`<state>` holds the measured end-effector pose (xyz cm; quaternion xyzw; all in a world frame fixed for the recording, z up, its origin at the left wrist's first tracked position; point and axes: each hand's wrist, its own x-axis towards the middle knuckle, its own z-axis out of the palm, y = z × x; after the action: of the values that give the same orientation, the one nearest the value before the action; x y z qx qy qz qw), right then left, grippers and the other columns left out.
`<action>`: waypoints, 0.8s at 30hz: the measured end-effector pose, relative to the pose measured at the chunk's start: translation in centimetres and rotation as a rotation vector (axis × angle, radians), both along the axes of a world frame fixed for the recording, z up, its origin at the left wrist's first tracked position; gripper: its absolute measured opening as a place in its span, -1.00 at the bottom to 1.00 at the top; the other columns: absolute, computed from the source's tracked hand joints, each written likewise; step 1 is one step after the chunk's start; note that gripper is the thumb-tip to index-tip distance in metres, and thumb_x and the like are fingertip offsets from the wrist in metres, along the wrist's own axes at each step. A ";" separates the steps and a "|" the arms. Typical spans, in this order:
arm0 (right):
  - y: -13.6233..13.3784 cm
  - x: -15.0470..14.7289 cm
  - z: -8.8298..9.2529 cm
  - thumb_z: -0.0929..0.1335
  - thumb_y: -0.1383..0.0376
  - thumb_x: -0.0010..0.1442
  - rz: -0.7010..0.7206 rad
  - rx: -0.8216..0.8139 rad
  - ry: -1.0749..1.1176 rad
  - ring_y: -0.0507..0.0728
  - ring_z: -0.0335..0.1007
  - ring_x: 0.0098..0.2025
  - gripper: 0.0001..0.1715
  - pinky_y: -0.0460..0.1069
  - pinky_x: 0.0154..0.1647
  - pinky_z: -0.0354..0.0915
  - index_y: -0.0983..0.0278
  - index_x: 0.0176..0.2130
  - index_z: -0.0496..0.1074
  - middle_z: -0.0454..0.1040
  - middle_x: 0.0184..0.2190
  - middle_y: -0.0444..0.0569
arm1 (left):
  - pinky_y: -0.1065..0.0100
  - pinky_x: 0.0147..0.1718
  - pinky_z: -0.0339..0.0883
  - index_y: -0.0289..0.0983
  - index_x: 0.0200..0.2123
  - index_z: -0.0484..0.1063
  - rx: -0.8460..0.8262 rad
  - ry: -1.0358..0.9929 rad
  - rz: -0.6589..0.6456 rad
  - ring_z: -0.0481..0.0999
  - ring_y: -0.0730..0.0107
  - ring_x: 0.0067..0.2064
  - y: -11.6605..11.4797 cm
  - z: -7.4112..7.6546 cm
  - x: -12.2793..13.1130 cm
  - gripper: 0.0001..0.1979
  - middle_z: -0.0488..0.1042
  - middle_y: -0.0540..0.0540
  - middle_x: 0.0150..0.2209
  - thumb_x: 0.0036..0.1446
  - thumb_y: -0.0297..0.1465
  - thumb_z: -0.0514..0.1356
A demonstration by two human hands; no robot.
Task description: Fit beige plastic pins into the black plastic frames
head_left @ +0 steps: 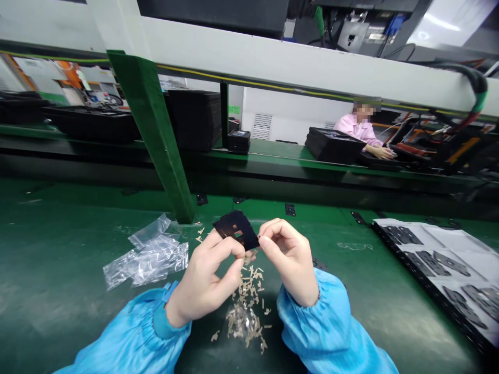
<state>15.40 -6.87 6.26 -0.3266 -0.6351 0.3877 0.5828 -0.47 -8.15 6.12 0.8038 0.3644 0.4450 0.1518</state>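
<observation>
Held up above the green bench is a thin black plate with small square cut-outs (230, 226). My left hand (210, 272) grips it from below and the left, thumb and fingers closed at its lower edge. At the plate's right corner, my right hand (290, 257) pinches with thumb and index finger; whatever lies between those fingertips is too small to make out. Under both hands, many small tan pieces (249, 291) are scattered on the bench, with some clear plastic (244, 319) among them.
Clear plastic bags (150, 254) lie left of my hands. On the right stands a white-lined tray (432, 283) holding several flat black parts. A green post (152, 135) rises ahead. Beyond it are stacked black trays (195, 119) and a co-worker in a pink sleeve (368, 135).
</observation>
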 end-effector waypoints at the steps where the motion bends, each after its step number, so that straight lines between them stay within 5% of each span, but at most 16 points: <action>1: 0.0 0.0 0.0 0.29 0.43 0.12 -0.006 0.004 -0.006 -0.03 0.23 -0.40 -0.85 -0.12 -0.38 0.21 0.27 -0.47 0.28 0.30 -0.46 -0.17 | 0.38 -0.38 0.24 -0.24 -0.47 0.27 0.000 0.000 -0.004 0.33 0.38 -0.34 0.0 0.0 0.0 -0.87 0.38 -0.05 -0.40 0.06 -0.55 0.02; 24: 0.0 0.2 0.4 0.27 0.46 0.05 -0.056 0.033 -0.110 0.00 0.23 -0.44 -0.87 -0.09 -0.44 0.20 0.28 -0.50 0.27 0.31 -0.50 -0.13 | 0.40 -0.41 0.21 -0.24 -0.48 0.28 -0.008 -0.057 -0.067 0.34 0.42 -0.36 0.4 0.0 -0.3 -0.85 0.40 0.00 -0.42 0.06 -0.56 0.01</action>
<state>15.59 -6.87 6.64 -0.3554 -0.6631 0.3423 0.5629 -0.77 -7.73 6.17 0.8019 0.3344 0.4611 0.1802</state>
